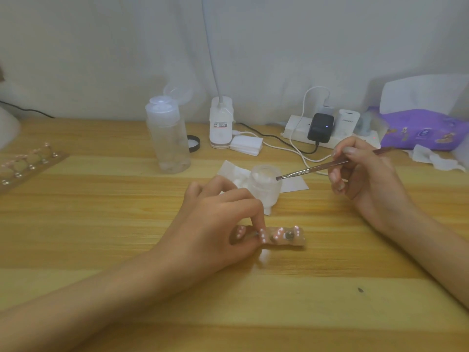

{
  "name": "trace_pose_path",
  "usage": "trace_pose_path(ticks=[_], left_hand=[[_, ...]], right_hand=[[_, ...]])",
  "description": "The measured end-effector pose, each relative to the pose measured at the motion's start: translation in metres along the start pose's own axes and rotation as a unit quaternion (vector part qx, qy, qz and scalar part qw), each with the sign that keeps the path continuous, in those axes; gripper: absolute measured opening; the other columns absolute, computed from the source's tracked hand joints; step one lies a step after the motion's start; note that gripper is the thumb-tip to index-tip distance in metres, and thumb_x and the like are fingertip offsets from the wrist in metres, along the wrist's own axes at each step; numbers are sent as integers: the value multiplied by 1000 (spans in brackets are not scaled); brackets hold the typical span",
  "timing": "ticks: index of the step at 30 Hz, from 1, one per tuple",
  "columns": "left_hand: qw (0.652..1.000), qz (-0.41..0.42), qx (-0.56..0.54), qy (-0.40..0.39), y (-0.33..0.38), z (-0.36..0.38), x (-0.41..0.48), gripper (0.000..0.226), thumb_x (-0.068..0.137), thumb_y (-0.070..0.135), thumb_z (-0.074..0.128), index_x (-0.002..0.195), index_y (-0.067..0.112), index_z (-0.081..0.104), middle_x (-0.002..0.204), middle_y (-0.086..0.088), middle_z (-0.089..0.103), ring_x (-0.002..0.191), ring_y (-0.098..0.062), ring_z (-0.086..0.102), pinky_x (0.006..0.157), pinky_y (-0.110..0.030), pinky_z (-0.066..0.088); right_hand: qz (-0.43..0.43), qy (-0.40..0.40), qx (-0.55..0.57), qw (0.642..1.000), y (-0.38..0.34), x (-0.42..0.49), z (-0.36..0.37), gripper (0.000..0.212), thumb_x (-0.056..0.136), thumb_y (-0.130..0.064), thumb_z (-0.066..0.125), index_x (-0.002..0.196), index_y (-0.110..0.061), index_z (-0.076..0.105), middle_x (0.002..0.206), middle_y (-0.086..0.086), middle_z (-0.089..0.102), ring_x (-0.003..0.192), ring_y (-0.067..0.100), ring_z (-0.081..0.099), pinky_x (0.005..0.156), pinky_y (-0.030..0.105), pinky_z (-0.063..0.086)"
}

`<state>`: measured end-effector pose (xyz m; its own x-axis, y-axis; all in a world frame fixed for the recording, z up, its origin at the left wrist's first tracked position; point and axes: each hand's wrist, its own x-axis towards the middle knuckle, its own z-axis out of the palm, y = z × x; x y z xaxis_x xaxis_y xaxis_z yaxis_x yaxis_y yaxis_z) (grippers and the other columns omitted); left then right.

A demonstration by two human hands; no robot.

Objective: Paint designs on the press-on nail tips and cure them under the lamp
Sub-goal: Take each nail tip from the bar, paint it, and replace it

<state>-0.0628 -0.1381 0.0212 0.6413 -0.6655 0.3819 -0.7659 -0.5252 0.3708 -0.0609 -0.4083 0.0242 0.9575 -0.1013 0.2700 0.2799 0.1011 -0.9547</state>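
A small holder strip [295, 240] with pink nail tips [277, 235] dotted white lies on the wooden table [330, 288]. My left hand [218, 224] pinches its left end between thumb and forefinger. My right hand [365, 181] grips a thin brown nail brush [312, 169] like a pen. The bristle tip hovers at the rim of a small frosted jar [265, 189] that stands just behind the strip. A second strip of nail tips on stands [28, 163] lies at the far left. A white gooseneck lamp [220, 123] stands at the back.
A clear pump bottle [167, 138] with its lid flipped up stands back left, a black cap [194, 143] beside it. White pads [247, 146], a power strip [327, 130] with chargers and cables, a purple wipes pack [421, 130] and crumpled tissue [436, 158] line the back.
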Motion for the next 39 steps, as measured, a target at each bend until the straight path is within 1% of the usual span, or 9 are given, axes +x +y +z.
trace_pose_path(ticks=[4,8,13,16,19,24,29,35,39], left_hand=[[1000,23,16,13,0,1,2,16,82,50,58,81,35,65,87,20,65,99,-9,50,86,-35,29],[994,63,59,64,-1,-2,1,9,80,41,71,79,33,70,97,20,67,101,-15,57,85,-37,30],[989,54,-84,113,-4,-25,9,6,85,37,67,84,40,63,98,22,70,100,-8,64,89,-38,38],[973,26,-188,128,-12,-30,26,14,87,22,75,83,30,65,88,15,73,86,-8,67,81,-11,44],[961,-42,-238,136,-25,-20,40,15,82,16,79,78,25,68,81,21,70,74,2,61,72,-1,39],[952,-72,-272,125,-42,-2,46,10,81,12,79,78,16,71,71,27,64,61,8,54,58,-1,38],[951,-60,-273,133,-50,5,47,11,81,16,79,76,22,71,67,28,62,56,6,50,56,-1,36],[956,-47,-257,131,-55,10,47,10,81,15,79,76,18,71,64,29,59,54,4,47,55,-2,35],[956,-49,-257,129,-56,10,46,12,81,15,80,74,19,71,65,26,61,57,1,47,57,-4,35]], right_hand=[[4,2,5,1000,0,0,0,25,91,-20,44,74,-23,61,55,1,55,50,12,49,46,19,40],[9,16,25,1000,0,-1,1,28,96,-16,41,74,-22,57,55,1,54,50,10,50,45,19,39],[7,15,49,999,-1,-1,3,24,98,-15,40,76,-18,48,58,0,57,52,10,51,47,18,41],[3,14,59,998,-3,-2,8,27,98,-19,47,72,-21,54,60,-1,60,54,9,53,47,17,42],[7,24,55,998,-3,-3,12,24,94,-25,58,70,-23,57,61,-1,62,51,7,51,46,16,42],[15,29,59,998,1,-5,17,18,89,-26,62,71,-23,61,63,-2,62,52,6,52,47,15,43],[20,23,54,998,8,-4,21,19,85,-31,63,69,-24,56,63,0,62,54,8,53,49,17,44],[17,28,41,999,8,-2,22,18,81,-39,66,68,-28,58,66,-1,65,54,8,53,48,16,42],[15,24,16,999,10,-4,25,20,86,-30,63,67,-27,56,66,3,65,53,11,52,47,19,42]])
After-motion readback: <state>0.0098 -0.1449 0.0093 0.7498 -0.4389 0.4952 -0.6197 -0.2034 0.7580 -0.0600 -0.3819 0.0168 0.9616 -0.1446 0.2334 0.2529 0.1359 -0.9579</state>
